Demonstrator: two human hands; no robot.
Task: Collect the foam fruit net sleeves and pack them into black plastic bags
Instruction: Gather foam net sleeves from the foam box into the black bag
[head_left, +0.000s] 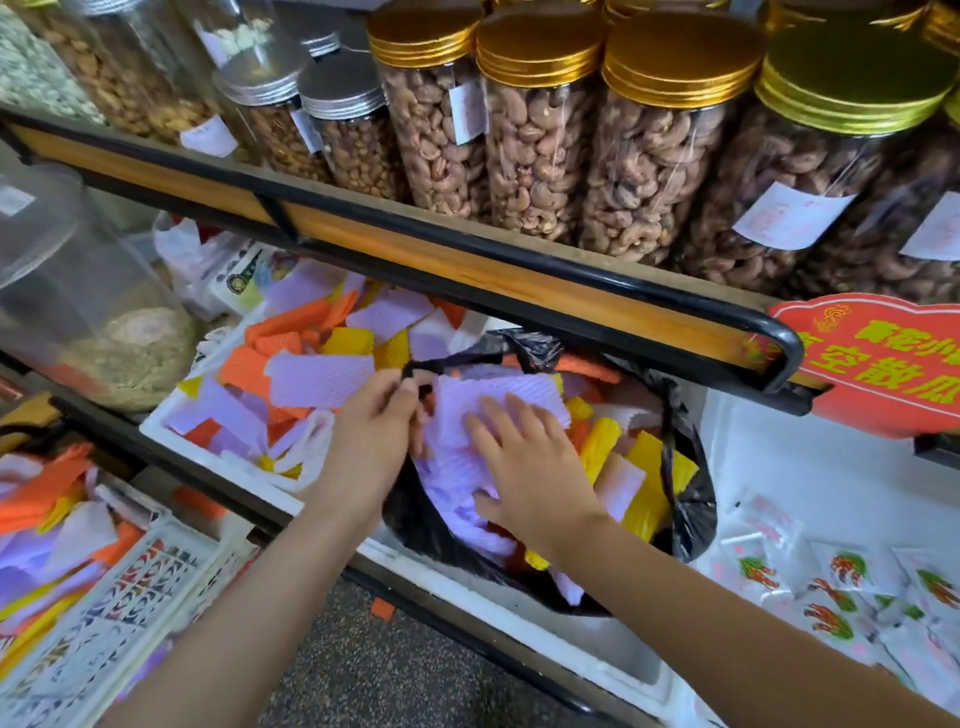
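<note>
A black plastic bag (685, 499) sits open in a white foam box (613, 657) under the shelf, stuffed with purple, yellow, orange and white foam net sleeves. My left hand (376, 423) pinches the bag's black rim at its left side. My right hand (524, 462) lies flat, fingers straight, pressing a purple sleeve (498, 402) down into the bag. More loose foam sleeves (291, 364) fill the box to the left of the bag.
A wood-and-black shelf rail (467, 270) runs just above the box, carrying tall jars of nuts (540, 130). A crate of more sleeves (62, 551) stands at the lower left. Small snack packets (841, 577) lie at the right, below a red sign (883, 364).
</note>
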